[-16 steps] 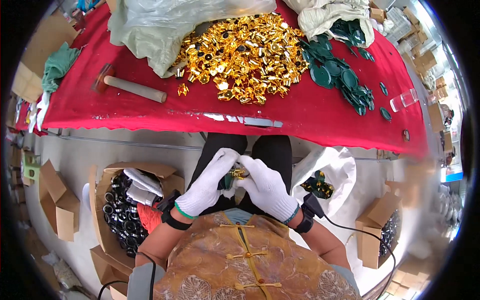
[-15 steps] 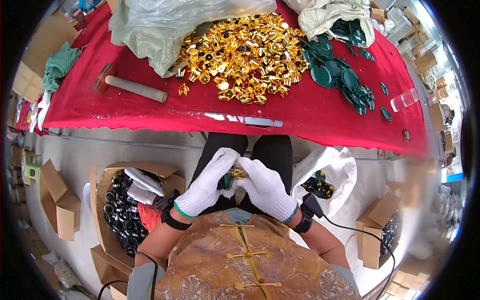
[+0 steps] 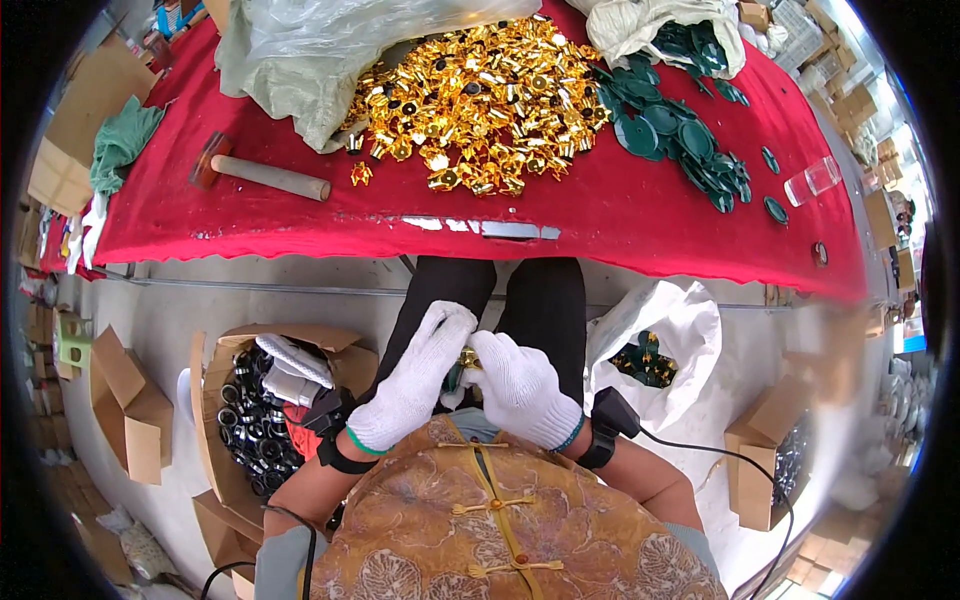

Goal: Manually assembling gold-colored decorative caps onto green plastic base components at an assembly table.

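A small gold fitting [image 3: 468, 356] is positioned between the two gloved hands, over the lap and outside the near edge of the table [image 3: 340, 228], opposite the middle of that edge. A dark green piece [image 3: 453, 379] is seen just beside it, on the side toward the wearer and slightly to the left. The green piece is enclosed mainly by the left hand [image 3: 415, 365], whose grip is closed around it; the gold fitting is covered in part by the fingers of the right hand [image 3: 525, 388], whose grip appears clamped on it. The governing relation is thus side by side and close — gold toward the table, green toward the body — with the right hand nearer the gold. Whether the two parts are joined cannot be told, and the long axis of the fitting is hidden by the gloves. Beyond the near edge, a heap of gold fittings [image 3: 480, 110] is carried centrally, with green discs [image 3: 690, 140] to its right.
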{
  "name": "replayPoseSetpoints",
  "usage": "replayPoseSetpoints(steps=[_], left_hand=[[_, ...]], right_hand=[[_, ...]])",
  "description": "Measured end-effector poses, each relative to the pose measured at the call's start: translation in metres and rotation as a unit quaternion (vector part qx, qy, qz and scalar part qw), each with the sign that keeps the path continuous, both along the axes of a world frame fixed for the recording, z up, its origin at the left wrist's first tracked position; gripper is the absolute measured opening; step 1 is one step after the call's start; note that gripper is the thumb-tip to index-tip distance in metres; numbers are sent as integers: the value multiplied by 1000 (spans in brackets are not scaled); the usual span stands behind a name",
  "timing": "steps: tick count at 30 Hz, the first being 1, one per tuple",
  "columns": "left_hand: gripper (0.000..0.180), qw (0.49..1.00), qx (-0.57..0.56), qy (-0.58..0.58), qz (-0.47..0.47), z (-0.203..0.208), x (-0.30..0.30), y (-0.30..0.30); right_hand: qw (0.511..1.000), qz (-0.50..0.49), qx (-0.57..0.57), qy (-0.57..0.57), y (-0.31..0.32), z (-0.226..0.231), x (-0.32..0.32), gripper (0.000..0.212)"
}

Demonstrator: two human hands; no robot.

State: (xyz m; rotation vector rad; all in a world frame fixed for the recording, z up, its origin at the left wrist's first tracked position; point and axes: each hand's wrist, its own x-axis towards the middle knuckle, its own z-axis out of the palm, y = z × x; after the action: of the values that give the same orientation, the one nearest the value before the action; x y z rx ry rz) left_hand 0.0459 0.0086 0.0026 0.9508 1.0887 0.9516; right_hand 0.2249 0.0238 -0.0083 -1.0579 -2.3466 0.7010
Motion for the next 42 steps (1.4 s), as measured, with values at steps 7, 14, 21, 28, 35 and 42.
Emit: replayPoseSetpoints(steps=[7,14,21,28,35,42], left_hand=[[20,996,4,78,-44,15,4,0],[25,955,148,255,-37,-13,16,-5],[21,981,153,103,-50,-39,47,7],[42,964,-173,-204,4,-43,62,36],[36,907,-200,-367,52,-53,23,55],[45,840,-207,-498,56,-63,11,51]], right_hand=[[990,-70,-66,108,-11,5,-2,21],[642,-84,-672,360,3,-7,16,26],[702,-162,-583,376,-12,-15,46,32],[896,-415,-153,-15,-18,-17,164,28],[896,-431,81,-75,33,29,189,45],[963,-210,170,-5,161,40,63,47]])
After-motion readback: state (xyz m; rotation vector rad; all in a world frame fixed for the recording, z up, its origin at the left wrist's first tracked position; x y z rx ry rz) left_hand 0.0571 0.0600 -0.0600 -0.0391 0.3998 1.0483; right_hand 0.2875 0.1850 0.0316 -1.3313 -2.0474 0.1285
